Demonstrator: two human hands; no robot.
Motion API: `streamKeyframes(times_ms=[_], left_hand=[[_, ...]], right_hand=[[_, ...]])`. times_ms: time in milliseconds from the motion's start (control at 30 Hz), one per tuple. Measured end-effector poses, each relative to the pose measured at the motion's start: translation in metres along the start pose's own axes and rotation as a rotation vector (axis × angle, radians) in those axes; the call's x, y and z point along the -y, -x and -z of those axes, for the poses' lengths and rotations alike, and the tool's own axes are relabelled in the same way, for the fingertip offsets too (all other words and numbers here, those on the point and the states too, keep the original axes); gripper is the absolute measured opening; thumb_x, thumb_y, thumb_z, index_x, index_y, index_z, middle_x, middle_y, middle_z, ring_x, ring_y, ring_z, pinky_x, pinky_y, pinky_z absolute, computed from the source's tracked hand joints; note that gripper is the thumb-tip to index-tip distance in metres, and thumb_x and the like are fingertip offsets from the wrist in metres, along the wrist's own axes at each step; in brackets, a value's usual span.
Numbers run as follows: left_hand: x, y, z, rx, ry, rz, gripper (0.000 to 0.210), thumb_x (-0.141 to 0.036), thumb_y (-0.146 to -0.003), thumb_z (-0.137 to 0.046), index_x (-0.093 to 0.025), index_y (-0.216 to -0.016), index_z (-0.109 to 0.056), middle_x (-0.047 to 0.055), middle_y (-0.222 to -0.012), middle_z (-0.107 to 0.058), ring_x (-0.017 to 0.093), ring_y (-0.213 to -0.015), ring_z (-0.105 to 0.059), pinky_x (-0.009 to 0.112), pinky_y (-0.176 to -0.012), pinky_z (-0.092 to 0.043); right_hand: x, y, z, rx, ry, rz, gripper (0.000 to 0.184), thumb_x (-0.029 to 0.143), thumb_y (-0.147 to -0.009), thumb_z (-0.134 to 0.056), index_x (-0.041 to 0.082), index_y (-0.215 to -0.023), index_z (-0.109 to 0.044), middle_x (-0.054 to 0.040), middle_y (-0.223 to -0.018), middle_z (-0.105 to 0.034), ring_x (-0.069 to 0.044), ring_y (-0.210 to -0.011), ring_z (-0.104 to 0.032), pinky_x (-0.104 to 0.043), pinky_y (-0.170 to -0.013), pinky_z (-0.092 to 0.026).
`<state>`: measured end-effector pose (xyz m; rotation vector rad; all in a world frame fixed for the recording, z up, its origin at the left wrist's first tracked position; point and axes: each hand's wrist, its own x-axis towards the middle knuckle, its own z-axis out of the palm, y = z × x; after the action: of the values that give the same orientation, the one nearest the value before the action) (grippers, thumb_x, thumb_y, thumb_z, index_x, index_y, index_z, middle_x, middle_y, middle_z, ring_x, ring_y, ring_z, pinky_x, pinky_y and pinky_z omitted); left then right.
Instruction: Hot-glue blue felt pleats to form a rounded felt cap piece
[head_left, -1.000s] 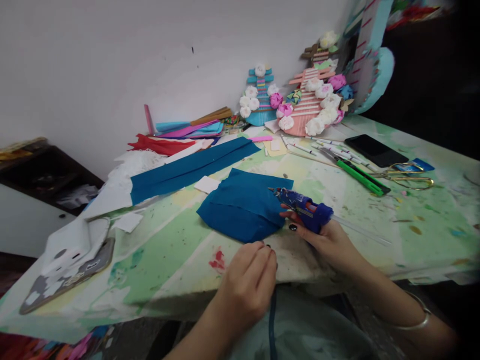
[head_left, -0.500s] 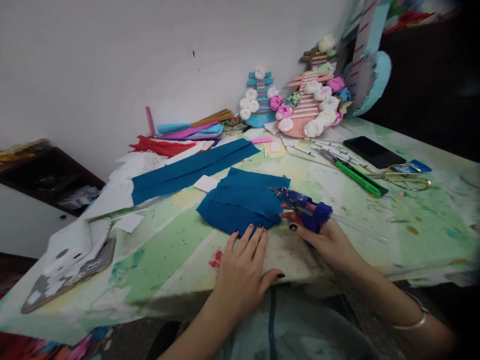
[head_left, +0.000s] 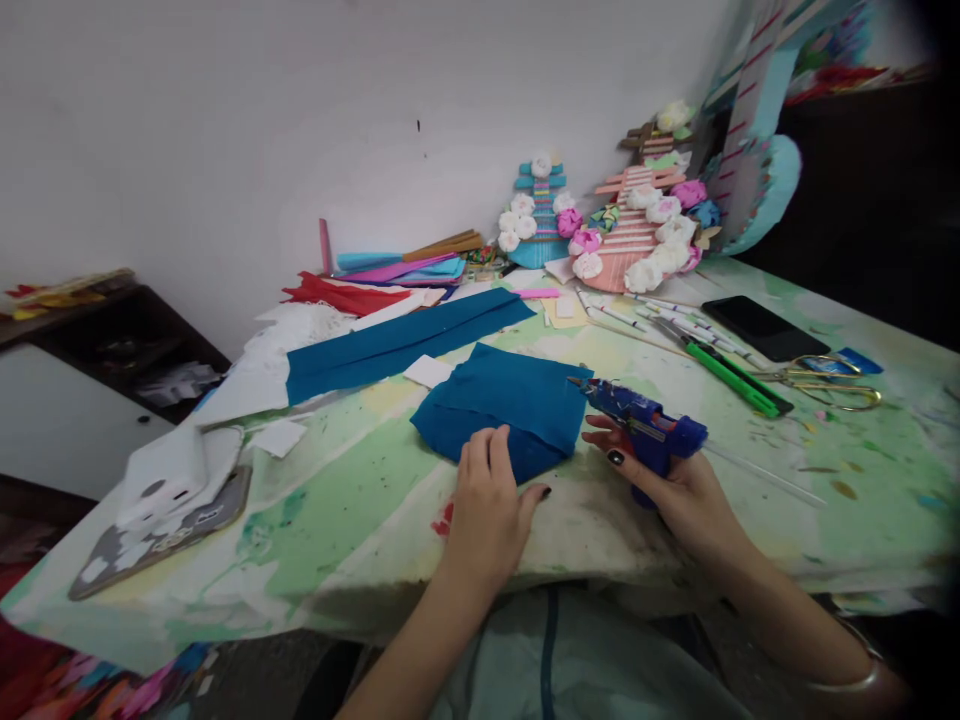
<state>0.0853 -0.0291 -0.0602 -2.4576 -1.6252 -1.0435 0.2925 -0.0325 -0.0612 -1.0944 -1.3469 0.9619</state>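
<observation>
A folded piece of dark blue fabric (head_left: 517, 400) lies on the table in front of me. My left hand (head_left: 487, 500) rests on its near edge, fingers bent over the cloth and thumb held apart from them; the fingertips are partly hidden. My right hand (head_left: 682, 495) is wrapped around the handle of a blue hot glue gun (head_left: 637, 415). Its nozzle points left, over the fabric's right corner; I cannot tell if it touches. A clear glue stick (head_left: 765, 472) protrudes from the back of the gun. Behind the fabric lies a long blue fabric strip (head_left: 405, 340).
A green utility knife (head_left: 735, 378), gold-handled scissors (head_left: 832, 385), a black phone (head_left: 765, 328) and several markers lie at right. Flower-decorated instrument-shaped crafts (head_left: 540, 220) lean on the wall. At left are a white device (head_left: 161, 480) on a grey board (head_left: 225, 505) and white paper (head_left: 277, 437).
My left fingers, flat along the fabric's near edge before, are now bent and further onto it. The glue gun stays by the fabric's right corner. The whole view has shifted slightly.
</observation>
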Motion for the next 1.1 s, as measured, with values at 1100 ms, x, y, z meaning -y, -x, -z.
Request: streamKeyframes(times_ms=[1100], left_hand=[[0.034,0.006,0.031,0.108,0.492,-0.044,0.018,0.001,-0.071,-0.063,-0.017,-0.067,-0.061,0.0,-0.073,-0.061,0.014,-0.073,-0.054,0.026,-0.063,-0.041]], right_hand=[[0.011,0.007,0.006,0.425,0.436,-0.049,0.035,0.046,-0.081,-0.064,0.027,-0.111,-0.07,-0.002,-0.101,-0.071,-0.027,-0.093,-0.064,-0.037,-0.084,-0.054]])
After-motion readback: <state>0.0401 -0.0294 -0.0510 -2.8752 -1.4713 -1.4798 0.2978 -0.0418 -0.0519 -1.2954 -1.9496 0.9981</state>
